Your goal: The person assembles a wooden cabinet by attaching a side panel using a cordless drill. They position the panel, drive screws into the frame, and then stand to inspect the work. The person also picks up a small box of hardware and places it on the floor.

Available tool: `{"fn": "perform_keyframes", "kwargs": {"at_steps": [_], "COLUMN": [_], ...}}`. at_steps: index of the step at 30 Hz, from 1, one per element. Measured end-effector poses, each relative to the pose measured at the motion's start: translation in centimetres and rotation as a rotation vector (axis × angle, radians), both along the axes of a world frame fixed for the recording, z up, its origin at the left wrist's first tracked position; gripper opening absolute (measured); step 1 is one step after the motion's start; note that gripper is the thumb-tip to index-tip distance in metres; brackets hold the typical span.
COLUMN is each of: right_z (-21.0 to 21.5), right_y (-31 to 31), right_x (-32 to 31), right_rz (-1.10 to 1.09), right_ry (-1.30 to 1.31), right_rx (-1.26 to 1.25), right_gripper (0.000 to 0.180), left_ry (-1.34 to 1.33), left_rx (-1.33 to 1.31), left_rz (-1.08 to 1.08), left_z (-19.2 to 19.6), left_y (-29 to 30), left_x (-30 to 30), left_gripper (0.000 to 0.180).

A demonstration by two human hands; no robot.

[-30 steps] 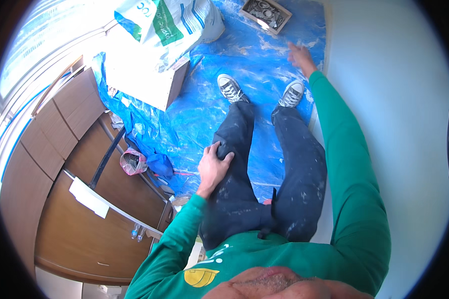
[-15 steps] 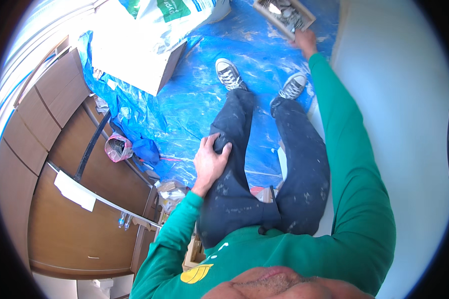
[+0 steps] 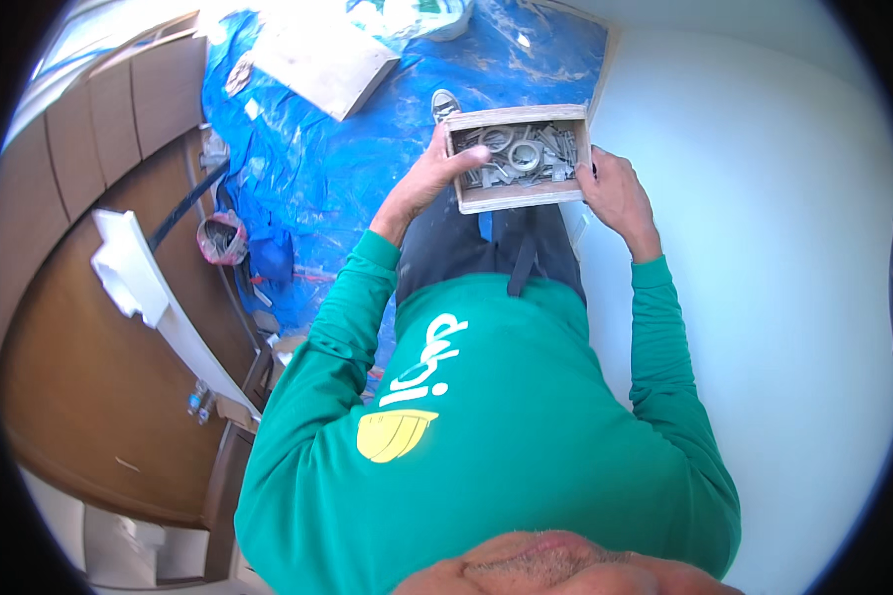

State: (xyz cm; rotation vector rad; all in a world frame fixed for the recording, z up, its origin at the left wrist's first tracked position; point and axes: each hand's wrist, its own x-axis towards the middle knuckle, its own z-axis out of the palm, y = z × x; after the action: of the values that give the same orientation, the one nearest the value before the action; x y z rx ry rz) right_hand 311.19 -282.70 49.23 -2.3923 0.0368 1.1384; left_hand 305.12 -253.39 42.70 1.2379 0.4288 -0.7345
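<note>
A shallow wooden box (image 3: pixel 526 205) is held out in front of my body, above my legs. Inside it lie many small grey and white pieces (image 3: pixel 555 149), too small to name, and a pale tape-like ring (image 3: pixel 526 156). My left hand (image 3: pixel 431 178) grips the left side of the box, its thumb reaching over the rim. On the opposite side, my right hand (image 3: pixel 620 193) is closed round the edge, thumb near the top. The fingers under the box are hidden.
Blue sheeting (image 3: pixel 357 169) covers the floor. A white board-like block (image 3: pixel 317 59) lies on it ahead, near a plastic bag (image 3: pixel 416 15). A pink-rimmed container (image 3: pixel 222 238) stands by brown panels (image 3: pixel 79 337) at left. A pale wall (image 3: pixel 744 248) rises at right.
The box has come from the floor at the far right up to my body. My left hand has left my knee and taken hold of the box's left side. I am more upright.
</note>
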Motion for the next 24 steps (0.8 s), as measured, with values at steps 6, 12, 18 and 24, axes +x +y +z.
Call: {"fn": "perform_keyframes", "kwargs": {"at_steps": [6,12,18,24], "right_z": [9.0,16.6,14.6,16.4], "right_y": [2.7,7.3,12.9,16.7], "right_x": [-0.5,-0.6,-5.1,-9.5], "right_rz": [0.258,0.676,0.86,0.953], "right_ry": [-0.527,-0.498,-0.612,-0.509], "right_rx": [0.219,0.451,0.23,0.28], "right_gripper": [0.033,0.038,0.048,0.047], "left_ry": [-0.062,-0.241,-0.274,-0.336], "left_rx": [-0.263,-0.149,-0.368,-0.143], "left_rz": [0.43,0.492,0.639,0.697], "left_z": [9.0,12.8,13.6,14.4], "left_y": [0.2,0.5,0.7,4.0], "left_x": [-5.2,-8.7,-13.1,-18.9], "left_gripper": [0.067,0.079,0.078,0.079]}}
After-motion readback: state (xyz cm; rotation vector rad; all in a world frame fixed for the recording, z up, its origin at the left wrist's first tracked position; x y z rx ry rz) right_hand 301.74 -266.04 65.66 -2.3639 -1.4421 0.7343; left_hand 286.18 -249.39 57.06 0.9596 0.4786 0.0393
